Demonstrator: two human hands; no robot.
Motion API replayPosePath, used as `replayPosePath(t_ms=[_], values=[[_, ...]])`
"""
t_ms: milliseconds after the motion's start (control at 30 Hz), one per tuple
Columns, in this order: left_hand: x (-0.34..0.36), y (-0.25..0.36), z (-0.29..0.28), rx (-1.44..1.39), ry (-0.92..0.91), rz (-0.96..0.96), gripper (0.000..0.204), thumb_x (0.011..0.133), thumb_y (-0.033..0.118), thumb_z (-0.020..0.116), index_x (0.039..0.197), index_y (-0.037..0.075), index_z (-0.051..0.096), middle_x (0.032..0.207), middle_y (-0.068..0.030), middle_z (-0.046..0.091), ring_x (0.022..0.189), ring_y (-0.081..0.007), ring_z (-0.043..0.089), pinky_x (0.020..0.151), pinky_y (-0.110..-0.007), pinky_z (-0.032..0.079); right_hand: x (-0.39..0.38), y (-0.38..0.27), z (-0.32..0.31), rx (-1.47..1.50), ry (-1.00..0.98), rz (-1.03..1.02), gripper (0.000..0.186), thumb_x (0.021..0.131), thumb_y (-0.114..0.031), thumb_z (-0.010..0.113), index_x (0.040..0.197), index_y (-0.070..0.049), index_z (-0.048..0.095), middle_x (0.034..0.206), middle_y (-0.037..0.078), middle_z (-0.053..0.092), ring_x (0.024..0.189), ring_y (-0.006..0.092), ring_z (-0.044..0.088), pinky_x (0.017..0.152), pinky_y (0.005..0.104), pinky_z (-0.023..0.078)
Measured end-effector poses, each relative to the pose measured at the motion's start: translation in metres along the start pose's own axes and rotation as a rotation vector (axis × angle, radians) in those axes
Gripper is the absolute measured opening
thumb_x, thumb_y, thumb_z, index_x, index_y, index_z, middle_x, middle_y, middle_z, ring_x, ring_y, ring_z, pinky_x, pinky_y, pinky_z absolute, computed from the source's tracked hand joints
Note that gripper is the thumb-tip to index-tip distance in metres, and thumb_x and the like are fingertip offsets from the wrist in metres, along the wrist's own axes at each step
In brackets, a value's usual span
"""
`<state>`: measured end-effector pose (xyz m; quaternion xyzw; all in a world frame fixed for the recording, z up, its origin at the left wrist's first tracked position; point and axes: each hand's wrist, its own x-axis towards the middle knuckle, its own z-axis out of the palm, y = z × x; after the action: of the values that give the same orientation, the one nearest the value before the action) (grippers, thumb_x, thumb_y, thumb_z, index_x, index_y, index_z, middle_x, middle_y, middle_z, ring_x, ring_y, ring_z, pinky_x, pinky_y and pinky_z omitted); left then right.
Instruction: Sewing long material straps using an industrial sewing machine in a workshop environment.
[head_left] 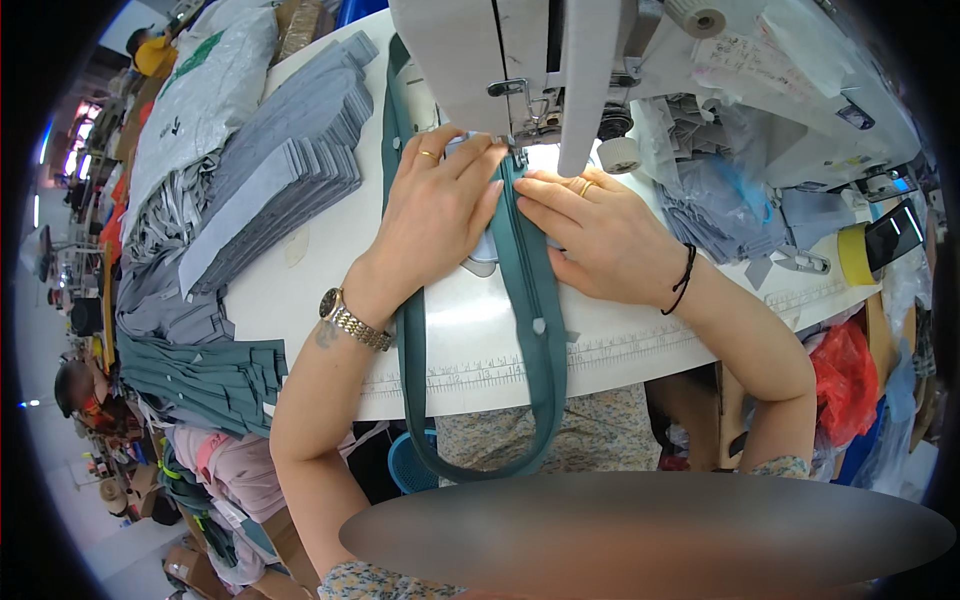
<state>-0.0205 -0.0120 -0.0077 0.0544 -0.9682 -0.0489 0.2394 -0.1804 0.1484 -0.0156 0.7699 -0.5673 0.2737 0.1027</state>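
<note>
A long teal zipper strip (527,290) runs from the presser foot (518,157) of the white sewing machine (450,60) toward me and loops below the table edge. My left hand (440,205) presses bent, close-set fingers on a grey-blue piece (483,247), beside the strip and left of the needle area. My right hand (600,240) holds the strip down with its fingertips just right of the foot, fingers together. The needle tip is too small to make out.
On the white table (330,280) are grey fabric stacks (270,210), teal pieces (210,390), a white sack (200,100), bagged pieces (715,210), a yellow tape roll (853,258) and a phone (890,235). A blue basket (410,460) sits below. Other people (150,55) are at far left.
</note>
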Motion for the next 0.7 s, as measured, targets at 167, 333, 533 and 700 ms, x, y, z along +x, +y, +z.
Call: replayPosePath(t_ms=[167,333,533,700], values=[[0.002,0.001,0.002,0.029,-0.008,-0.018,0.032,0.094,0.018,0.062,0.121,0.001,0.065,0.124,-0.0136,0.065,0.121,-0.0350,0.053,0.107,-0.049,0.038,-0.002,0.001,0.000,-0.022,0.015,-0.014,0.034,0.078,-0.010,0.067,0.108,0.004,0.066,0.120,0.014,0.063,0.112,0.0263,0.062,0.096,0.0391,0.049],[0.000,-0.001,0.000,0.074,0.040,-0.019,0.025,0.093,0.020,0.063,0.108,0.001,0.068,0.114,-0.0140,0.067,0.117,-0.0307,0.057,0.104,-0.047,0.041,0.004,0.000,-0.001,0.009,0.002,-0.011,0.034,0.079,-0.012,0.068,0.110,0.002,0.067,0.121,0.014,0.063,0.114,0.0273,0.061,0.096,0.0396,0.049],[-0.015,0.007,-0.011,0.126,0.063,-0.007,0.026,0.088,0.026,0.069,0.091,0.001,0.067,0.099,-0.0121,0.066,0.096,-0.0291,0.063,0.096,-0.043,0.044,0.002,0.001,-0.003,0.020,-0.050,0.037,0.032,0.083,-0.017,0.069,0.112,-0.003,0.067,0.123,0.009,0.062,0.116,0.0266,0.059,0.098,0.0400,0.047],[-0.066,0.064,-0.054,-0.035,-0.127,0.088,0.038,0.081,0.020,0.073,0.111,-0.002,0.065,0.117,-0.0153,0.062,0.111,-0.0330,0.056,0.099,-0.047,0.043,0.005,-0.007,-0.006,0.043,-0.113,0.151,0.038,0.089,-0.021,0.066,0.121,0.000,0.063,0.125,0.013,0.060,0.113,0.0312,0.057,0.097,0.0432,0.047]])
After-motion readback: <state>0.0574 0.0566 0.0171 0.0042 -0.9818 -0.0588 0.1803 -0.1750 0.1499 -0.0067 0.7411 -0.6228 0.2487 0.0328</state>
